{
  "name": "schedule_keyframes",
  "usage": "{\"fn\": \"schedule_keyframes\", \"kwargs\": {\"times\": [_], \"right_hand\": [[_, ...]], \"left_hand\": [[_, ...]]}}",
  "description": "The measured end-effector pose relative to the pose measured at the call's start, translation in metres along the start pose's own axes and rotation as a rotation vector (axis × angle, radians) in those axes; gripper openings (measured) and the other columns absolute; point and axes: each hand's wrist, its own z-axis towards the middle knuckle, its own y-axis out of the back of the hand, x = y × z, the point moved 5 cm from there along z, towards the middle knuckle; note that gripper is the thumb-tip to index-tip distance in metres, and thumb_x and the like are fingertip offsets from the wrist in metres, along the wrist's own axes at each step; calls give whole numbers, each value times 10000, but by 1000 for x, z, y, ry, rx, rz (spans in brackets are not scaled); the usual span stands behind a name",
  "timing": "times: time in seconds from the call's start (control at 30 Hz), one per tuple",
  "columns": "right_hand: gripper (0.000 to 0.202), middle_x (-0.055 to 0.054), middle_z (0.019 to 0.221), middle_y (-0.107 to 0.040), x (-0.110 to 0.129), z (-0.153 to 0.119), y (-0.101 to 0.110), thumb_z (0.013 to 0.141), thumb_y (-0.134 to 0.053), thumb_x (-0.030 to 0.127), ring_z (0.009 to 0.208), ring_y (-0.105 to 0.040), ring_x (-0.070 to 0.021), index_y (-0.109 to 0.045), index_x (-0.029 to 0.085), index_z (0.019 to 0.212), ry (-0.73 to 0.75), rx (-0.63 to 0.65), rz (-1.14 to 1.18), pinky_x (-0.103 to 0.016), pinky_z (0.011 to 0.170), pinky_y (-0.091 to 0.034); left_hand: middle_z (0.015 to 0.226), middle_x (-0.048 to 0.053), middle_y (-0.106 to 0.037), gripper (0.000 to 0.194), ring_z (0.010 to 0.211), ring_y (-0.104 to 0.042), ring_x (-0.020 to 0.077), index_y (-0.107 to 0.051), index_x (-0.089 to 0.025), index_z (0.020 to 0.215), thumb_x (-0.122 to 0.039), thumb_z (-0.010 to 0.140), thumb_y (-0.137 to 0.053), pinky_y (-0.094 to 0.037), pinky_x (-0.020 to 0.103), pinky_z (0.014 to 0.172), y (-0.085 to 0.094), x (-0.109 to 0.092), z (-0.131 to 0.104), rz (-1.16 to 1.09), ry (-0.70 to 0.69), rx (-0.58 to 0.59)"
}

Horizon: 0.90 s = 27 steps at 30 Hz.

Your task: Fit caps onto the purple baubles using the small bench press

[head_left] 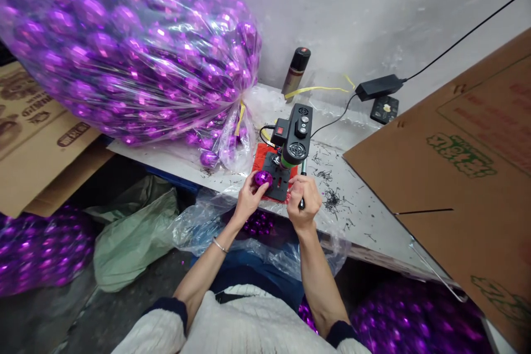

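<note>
Between the thumb and fingers of my left hand [249, 197] is a shiny purple ball [263, 178], held at the front left of a small black bench press machine [296, 141]. My right hand [305, 199] is wrapped round the machine's lever handle [302, 204], whose dark end pokes out below the fist. The machine's dark base plate [279, 191] rests on a red sheet [260, 156]. A green ring shows under the machine's head; the tool beneath it is partly hidden.
A big clear bag of purple balls [136, 50] leans over the table's left. Behind stands a spray can [296, 73]. A black power adapter [379, 87] trails cables. A cardboard box [460, 166] crowds the right. Black scraps [332, 199] litter the white table [360, 215].
</note>
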Motion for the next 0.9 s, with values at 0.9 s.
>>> {"fn": "schedule_keyframes", "kwargs": {"times": [0.9], "right_hand": [[220, -14, 767, -624, -3, -9, -2, 938, -435, 91, 746, -635, -139, -541, 219, 793, 11, -8, 2, -278, 671, -495]], "left_hand": [[1320, 149, -642, 547, 1254, -608, 290, -534, -186, 1360, -436, 896, -680, -473, 487, 1073, -29, 0, 28, 486, -388, 70]]}}
